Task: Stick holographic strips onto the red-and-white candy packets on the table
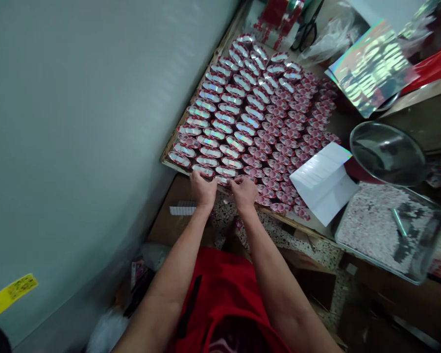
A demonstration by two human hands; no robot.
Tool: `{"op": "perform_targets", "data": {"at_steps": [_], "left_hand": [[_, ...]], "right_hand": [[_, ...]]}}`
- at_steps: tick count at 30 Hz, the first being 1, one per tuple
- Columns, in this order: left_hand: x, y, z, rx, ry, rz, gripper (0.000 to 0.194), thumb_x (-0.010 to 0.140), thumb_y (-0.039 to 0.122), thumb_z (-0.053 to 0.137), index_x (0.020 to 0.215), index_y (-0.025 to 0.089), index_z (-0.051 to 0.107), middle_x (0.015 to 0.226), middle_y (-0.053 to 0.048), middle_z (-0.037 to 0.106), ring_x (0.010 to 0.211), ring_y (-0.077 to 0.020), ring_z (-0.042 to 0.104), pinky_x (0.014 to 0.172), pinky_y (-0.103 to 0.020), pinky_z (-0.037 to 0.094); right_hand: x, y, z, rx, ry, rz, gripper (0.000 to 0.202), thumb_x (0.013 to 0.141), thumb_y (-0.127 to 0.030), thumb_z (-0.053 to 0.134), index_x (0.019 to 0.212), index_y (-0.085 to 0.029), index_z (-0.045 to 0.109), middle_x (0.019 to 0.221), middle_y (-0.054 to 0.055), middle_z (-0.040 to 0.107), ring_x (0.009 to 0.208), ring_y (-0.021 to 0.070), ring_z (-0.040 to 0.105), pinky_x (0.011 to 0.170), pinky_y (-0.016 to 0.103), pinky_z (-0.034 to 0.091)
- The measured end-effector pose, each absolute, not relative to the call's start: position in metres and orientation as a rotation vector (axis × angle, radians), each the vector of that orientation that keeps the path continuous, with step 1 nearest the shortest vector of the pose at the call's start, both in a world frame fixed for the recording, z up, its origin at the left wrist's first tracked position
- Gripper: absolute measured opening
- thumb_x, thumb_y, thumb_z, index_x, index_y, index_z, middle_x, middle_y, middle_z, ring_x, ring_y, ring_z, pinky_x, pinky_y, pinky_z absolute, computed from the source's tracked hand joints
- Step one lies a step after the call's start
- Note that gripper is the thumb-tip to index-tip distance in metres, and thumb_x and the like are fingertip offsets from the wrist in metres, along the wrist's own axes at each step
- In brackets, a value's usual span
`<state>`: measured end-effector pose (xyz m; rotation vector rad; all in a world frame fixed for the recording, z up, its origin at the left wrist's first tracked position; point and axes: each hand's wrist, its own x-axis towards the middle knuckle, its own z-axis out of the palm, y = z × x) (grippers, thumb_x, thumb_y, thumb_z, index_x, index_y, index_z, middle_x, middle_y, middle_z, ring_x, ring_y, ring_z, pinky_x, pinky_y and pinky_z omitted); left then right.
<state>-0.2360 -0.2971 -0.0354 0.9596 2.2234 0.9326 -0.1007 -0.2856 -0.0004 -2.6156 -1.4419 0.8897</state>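
Oval pieces (226,117) sit in tight rows, probably so every top stays reachable. Silver-topped one (221,180) is at the table (172,166) edge, between left hand (203,190) and right hand (245,192). Arms reach forward, thumbs inward, fingers curled nearly together at its ends (actual grip: can't tell).

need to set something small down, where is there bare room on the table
On the table, a small patch between pink pieces, shiny sheet and bowl; a thin strip at the front edge, between pink pieces, paper and tray. Crowded: among the silver pieces, and around the tray.
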Motion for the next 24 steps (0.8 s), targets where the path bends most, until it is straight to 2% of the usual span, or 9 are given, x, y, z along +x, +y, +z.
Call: {"op": "perform_targets", "data": {"at_steps": [3, 8, 11, 14, 16, 18, 21, 24], "left_hand": [[-0.235, -0.287, -0.043, 0.715, 2.22, 0.937, 0.055, 0.056, 0.017, 0.089, 0.088, 0.025, 0.046, 0.096, 0.0, 0.057, 0.09, -0.0206, 0.057, 0.087, -0.034, 0.046], [-0.233, -0.288, -0.045, 0.593, 2.205, 1.034, 0.053, 0.055, 0.013, 0.086, 0.092, 0.023, 0.049, 0.097, 0.001, 0.058, 0.089, -0.0167, 0.057, 0.086, -0.031, 0.046], [-0.229, -0.319, -0.031, 0.608, 2.0, 1.103, 0.05, 0.063, 0.03, 0.09, 0.1, 0.02, 0.059, 0.097, 0.0, 0.062, 0.086, -0.0146, 0.059, 0.082, -0.028, 0.047], [-0.22, -0.358, -0.013, 0.341, 1.609, 0.934, 0.05, 0.074, 0.058, 0.082, 0.099, 0.017, 0.068, 0.091, -0.005, 0.069, 0.077, -0.0142, 0.064, 0.069, -0.026, 0.048], [-0.211, -0.377, -0.005, 0.133, 1.377, 0.82, 0.058, 0.073, 0.068, 0.079, 0.096, 0.016, 0.071, 0.092, -0.008, 0.073, 0.074, -0.0148, 0.067, 0.064, -0.025, 0.049], [-0.204, -0.385, -0.002, 0.048, 1.272, 0.82, 0.058, 0.065, 0.065, 0.087, 0.094, 0.017, 0.071, 0.093, -0.008, 0.075, 0.074, -0.0143, 0.068, 0.065, -0.025, 0.05], [-0.198, -0.385, -0.003, 0.089, 1.303, 0.884, 0.054, 0.055, 0.051, 0.095, 0.089, 0.018, 0.07, 0.086, -0.004, 0.074, 0.07, -0.0117, 0.065, 0.064, -0.023, 0.049], [-0.197, -0.38, -0.008, 0.179, 1.391, 0.864, 0.047, 0.056, 0.046, 0.095, 0.085, 0.019, 0.069, 0.08, -0.002, 0.072, 0.067, -0.0108, 0.061, 0.062, -0.024, 0.048]], "right_hand": [[-0.093, -0.281, 0.0, -2.689, -1.34, 0.863, 0.048, 0.075, -0.058, 0.081, 0.106, -0.022, 0.072, 0.099, 0.012, 0.078, 0.095, 0.0318, 0.071, 0.08, 0.037, 0.047], [-0.09, -0.28, 0.005, -2.624, -1.31, 0.909, 0.032, 0.076, -0.054, 0.079, 0.083, -0.024, 0.069, 0.091, 0.007, 0.077, 0.09, 0.0286, 0.069, 0.076, 0.033, 0.043], [-0.09, -0.288, 0.013, -2.515, -1.194, 0.854, 0.035, 0.079, -0.057, 0.076, 0.082, -0.024, 0.067, 0.089, 0.006, 0.077, 0.084, 0.025, 0.067, 0.073, 0.031, 0.041], [-0.087, -0.295, 0.018, -2.448, -1.118, 0.837, 0.038, 0.079, -0.059, 0.076, 0.079, -0.023, 0.066, 0.086, 0.005, 0.076, 0.08, 0.023, 0.065, 0.073, 0.031, 0.041], [-0.084, -0.296, 0.018, -2.425, -1.094, 0.85, 0.037, 0.078, -0.058, 0.077, 0.077, -0.023, 0.065, 0.084, 0.005, 0.076, 0.078, 0.0224, 0.064, 0.073, 0.03, 0.041], [-0.083, -0.297, 0.015, -2.416, -1.068, 0.862, 0.037, 0.077, -0.058, 0.078, 0.077, -0.023, 0.065, 0.084, 0.004, 0.075, 0.077, 0.0216, 0.064, 0.072, 0.03, 0.041], [-0.083, -0.301, 0.011, -2.417, -1.033, 0.871, 0.039, 0.077, -0.059, 0.078, 0.077, -0.022, 0.064, 0.084, 0.004, 0.074, 0.077, 0.0197, 0.063, 0.07, 0.028, 0.041], [-0.08, -0.308, 0.008, -2.372, -0.995, 0.939, 0.043, 0.081, -0.064, 0.074, 0.076, -0.023, 0.063, 0.078, 0.001, 0.071, 0.075, 0.0169, 0.06, 0.071, 0.026, 0.041]]}}
